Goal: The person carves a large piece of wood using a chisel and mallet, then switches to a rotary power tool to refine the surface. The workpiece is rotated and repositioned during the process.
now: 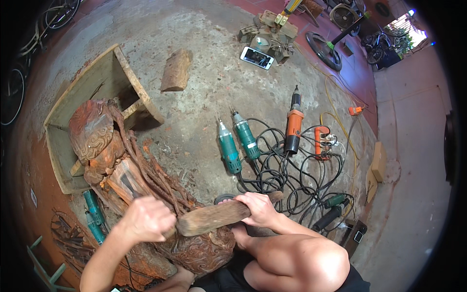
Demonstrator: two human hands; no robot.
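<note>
A long carved reddish-brown wood sculpture with swirling relief lies across the lower left, one end resting on a wooden frame. My right hand is wrapped round the narrower end of a wooden mallet, a thick worn club. Its broad end points left, over the sculpture and close to my other hand. My left hand is a closed fist above the carving; whatever it holds is hidden. My bent bare leg is beside the sculpture's near end.
Green rotary tools and an orange one lie right of the sculpture among tangled black cables. An orange power strip sits beyond them. A wood block, phone and wooden frame are farther off.
</note>
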